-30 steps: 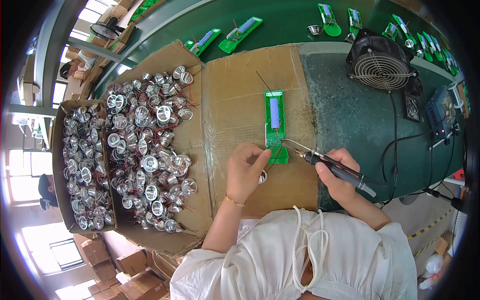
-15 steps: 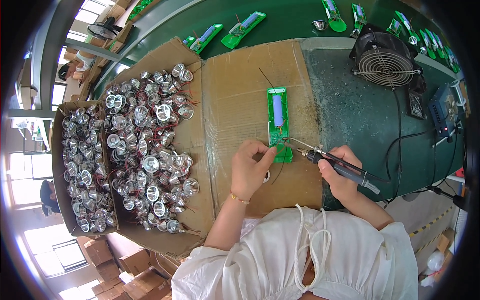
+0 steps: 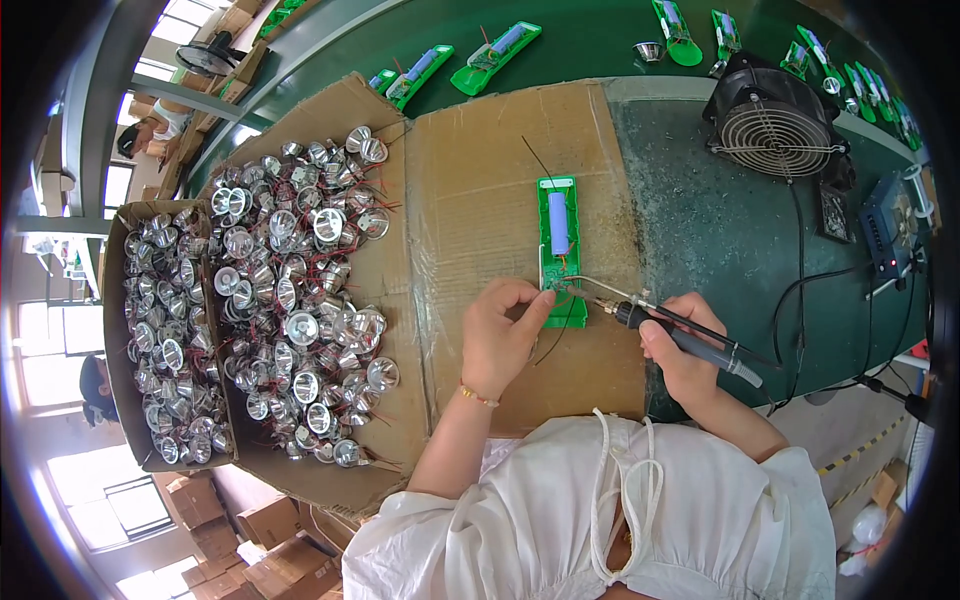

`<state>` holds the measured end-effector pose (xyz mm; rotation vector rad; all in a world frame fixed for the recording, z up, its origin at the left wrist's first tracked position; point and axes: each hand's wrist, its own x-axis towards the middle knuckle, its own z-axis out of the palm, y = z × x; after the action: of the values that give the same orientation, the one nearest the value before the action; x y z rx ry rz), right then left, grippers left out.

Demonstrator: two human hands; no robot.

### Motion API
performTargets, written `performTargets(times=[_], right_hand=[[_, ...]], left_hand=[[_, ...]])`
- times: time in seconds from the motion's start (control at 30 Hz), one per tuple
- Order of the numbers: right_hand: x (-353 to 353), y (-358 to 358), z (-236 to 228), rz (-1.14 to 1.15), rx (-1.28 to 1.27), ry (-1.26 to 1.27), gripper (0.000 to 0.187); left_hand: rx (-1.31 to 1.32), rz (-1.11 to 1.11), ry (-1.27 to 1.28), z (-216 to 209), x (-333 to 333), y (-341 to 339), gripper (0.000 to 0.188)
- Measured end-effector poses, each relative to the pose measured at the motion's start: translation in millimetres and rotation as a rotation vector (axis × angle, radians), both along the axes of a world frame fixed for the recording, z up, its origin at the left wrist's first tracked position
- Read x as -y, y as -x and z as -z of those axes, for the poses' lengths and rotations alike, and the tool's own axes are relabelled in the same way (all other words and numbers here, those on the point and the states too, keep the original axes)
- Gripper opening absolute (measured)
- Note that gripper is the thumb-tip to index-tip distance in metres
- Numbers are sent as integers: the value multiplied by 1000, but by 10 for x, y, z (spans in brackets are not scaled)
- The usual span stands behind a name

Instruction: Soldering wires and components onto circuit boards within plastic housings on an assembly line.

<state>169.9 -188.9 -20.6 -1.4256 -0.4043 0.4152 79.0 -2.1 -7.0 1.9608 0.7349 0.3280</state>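
Observation:
A green plastic housing (image 3: 567, 315) lies on the cardboard sheet in front of me. It holds a purple cylindrical battery (image 3: 558, 224) and, below that, a small green circuit board (image 3: 556, 272) with thin wires. My left hand (image 3: 505, 325) is at the housing's lower left, thumb and forefinger pinched together by the board; what lies between the fingertips is too small to make out. My right hand (image 3: 683, 352) grips a soldering iron (image 3: 690, 343) with a thin metal tube alongside, its tip reaching the board beside my left fingertips. A dark wire curves down from the board past my left thumb.
A cardboard box (image 3: 408, 300) of silvery reflector cups with red wires stands at left. On the green belt (image 3: 590, 50) beyond lie several similar green housings. A black fan (image 3: 775, 135) and a blue soldering station (image 3: 888, 225), with cables, are at right.
The housings on the far belt have shifted slightly right. The housing before me has moved a touch right, and its dark wire swung left. A white ring by my left hand no longer shows.

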Motion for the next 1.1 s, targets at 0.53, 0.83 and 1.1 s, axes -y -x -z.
performTargets(times=[0.53,0.83,1.1], right_hand=[[-65,-43,50,-48,-17,71,13],[3,-61,-86,11,-134,-28,16],[174,-241,-20,131,-88,-41,16]], left_hand=[[-56,43,-84,10,-46,-41,15],[-80,37,-37,-52,-48,-71,17],[-69,-23,-57,-154,5,-52,19]])
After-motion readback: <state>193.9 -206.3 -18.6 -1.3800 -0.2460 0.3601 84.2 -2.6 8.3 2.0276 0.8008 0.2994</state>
